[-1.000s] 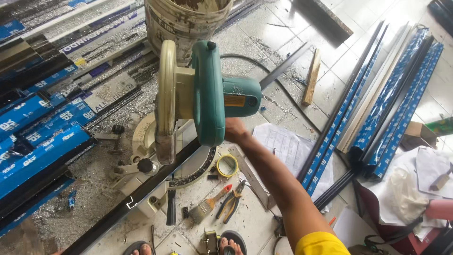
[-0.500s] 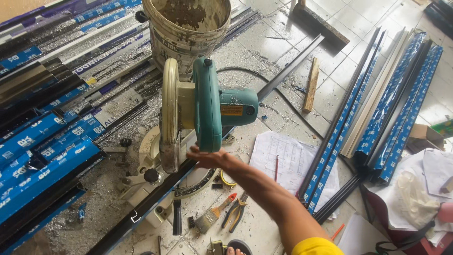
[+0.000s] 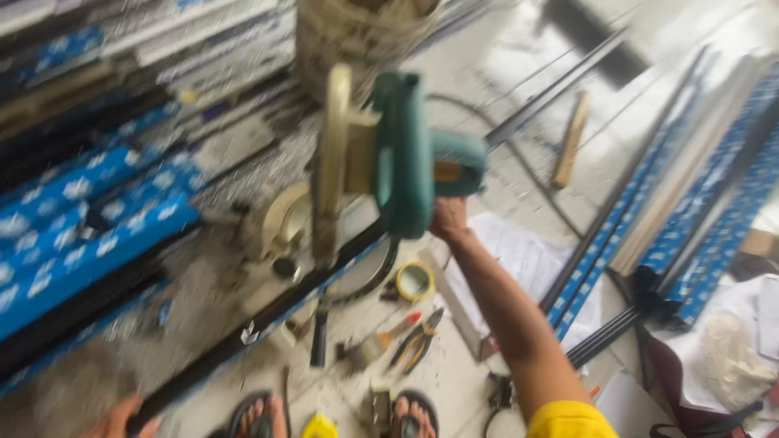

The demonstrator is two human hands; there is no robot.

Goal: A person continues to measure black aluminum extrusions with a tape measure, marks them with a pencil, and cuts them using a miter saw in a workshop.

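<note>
The view is motion-blurred. A green chop saw point(image 3: 406, 158) with a pale blade guard stands on the floor in the middle. My right hand point(image 3: 449, 219) reaches up to the handle under its green body and looks closed on it, with the fingers partly hidden. A long black metal profile point(image 3: 268, 316) lies slanted under the blade. My left hand point(image 3: 122, 420) holds the near end of this profile at the bottom left edge.
Blue-wrapped profiles lie stacked at left point(image 3: 81, 227) and at right point(image 3: 714, 211). A dirty bucket point(image 3: 365, 32) stands behind the saw. A yellow tape roll point(image 3: 415, 281), pliers point(image 3: 418, 345), paper sheets point(image 3: 519, 259) and a wooden stick point(image 3: 570, 138) lie around. My sandalled feet point(image 3: 260, 418) are below.
My right hand dropped below the saw half a second ago and is back at the handle now. The camera has moved closer and my left hand has come into view.
</note>
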